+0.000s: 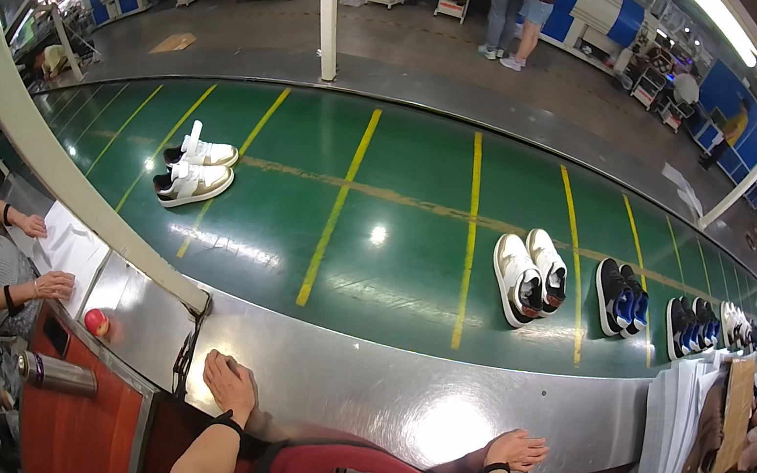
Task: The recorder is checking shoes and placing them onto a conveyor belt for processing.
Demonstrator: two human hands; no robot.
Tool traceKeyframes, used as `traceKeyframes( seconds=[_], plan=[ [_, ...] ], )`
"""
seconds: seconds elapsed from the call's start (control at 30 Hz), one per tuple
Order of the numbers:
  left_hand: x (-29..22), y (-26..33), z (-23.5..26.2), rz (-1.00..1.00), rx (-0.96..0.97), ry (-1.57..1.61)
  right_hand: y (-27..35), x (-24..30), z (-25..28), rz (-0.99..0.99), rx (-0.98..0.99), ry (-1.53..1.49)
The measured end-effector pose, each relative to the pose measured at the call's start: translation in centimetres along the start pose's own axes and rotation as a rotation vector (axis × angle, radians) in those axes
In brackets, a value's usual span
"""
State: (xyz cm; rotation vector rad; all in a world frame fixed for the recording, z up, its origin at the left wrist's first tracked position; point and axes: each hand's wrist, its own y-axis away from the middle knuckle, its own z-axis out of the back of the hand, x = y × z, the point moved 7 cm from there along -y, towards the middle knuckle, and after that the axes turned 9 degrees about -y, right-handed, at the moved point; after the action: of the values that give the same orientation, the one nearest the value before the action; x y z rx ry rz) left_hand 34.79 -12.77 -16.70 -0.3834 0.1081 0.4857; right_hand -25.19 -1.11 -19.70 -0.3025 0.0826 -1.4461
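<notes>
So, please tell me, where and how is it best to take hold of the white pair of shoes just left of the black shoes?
Probably grip the white shoes at their heels, with the right hand coming from the near side of the green belt. They stand upright, side by side, toes pointing away; the ankle openings lie toward you.
</notes>
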Motion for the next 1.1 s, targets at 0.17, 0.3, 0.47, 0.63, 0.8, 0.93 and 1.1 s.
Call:
traceKeyframes(
  seconds=[0.17,0.3,0.47,0.63,0.8,0.93,1.1],
  plan=[
    [-0.2,-0.8,2.4,-0.061,-0.096,0.107,0.6,1.1,-0.3,0.059,-0.009,0.056],
    [-0.2,-1.1,1.2,-0.023,-0.088,0.061,-0.1,-0.3,-0.6,0.017,-0.079,0.128],
    [0.9,-1.1,1.5,0.014,-0.070,0.021,0.3,0.6,-0.6,0.090,-0.073,0.068],
    [-2.7,-4.1,1.1,-0.273,0.026,0.243,-0.4,-0.2,-1.9,0.124,-0.006,0.069],
    [-7.5,-15.3,0.3,-0.265,-0.042,0.434,1.7,4.8,1.3,0.361,0.196,-0.132],
    [-10.8,-24.7,-0.9,-0.363,-0.073,0.449,9.4,11.9,0.6,0.686,0.364,-0.483],
    [-6.1,-35.9,-6.2,-0.210,-0.094,0.127,14.8,15.7,4.3,0.592,0.236,-0.234]
  ],
)
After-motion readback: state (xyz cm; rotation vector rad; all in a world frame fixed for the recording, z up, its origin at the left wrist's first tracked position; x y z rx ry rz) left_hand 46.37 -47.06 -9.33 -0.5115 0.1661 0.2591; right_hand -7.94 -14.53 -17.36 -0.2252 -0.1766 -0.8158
